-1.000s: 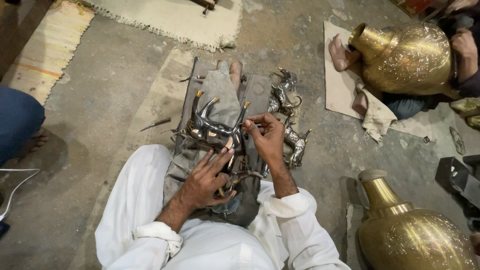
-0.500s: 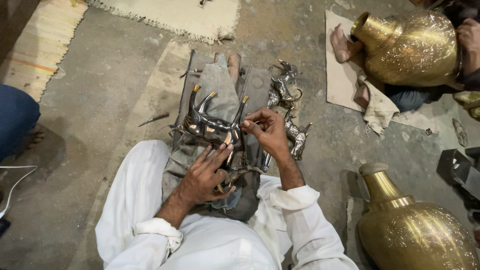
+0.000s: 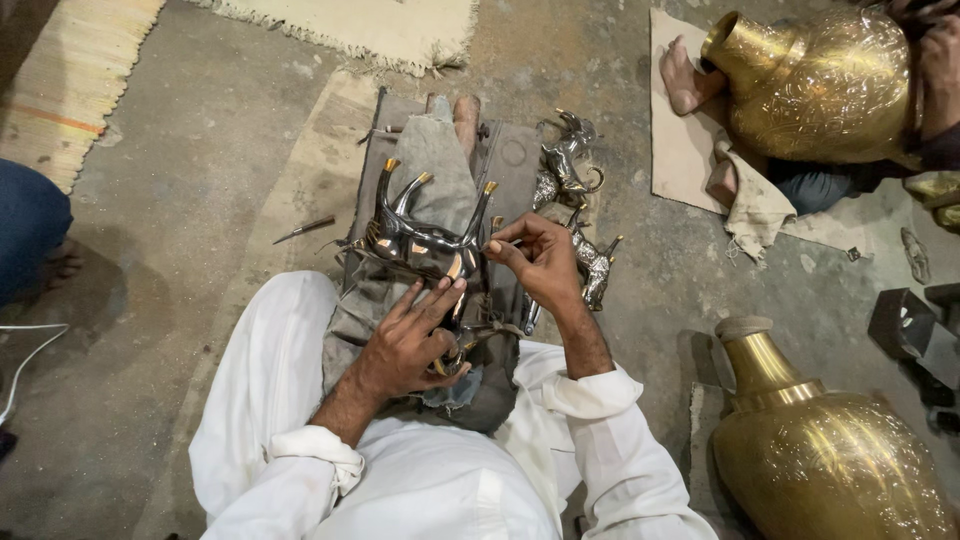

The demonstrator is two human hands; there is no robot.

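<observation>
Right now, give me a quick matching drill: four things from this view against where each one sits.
Things:
1. metal animal figure
2. brass vase
3. engraved brass pot
4. fringed rug

Places:
A. top right, lying on its side
B. top centre, on the floor
C. between left hand and right hand
D. bottom right

Pairs: 1-C, 2-D, 3-A, 4-B

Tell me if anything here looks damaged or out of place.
Nothing looks damaged. The metal figurine lies legs-up under the left hand and right hand, as held. A thin tool lies alone on the floor.
</observation>
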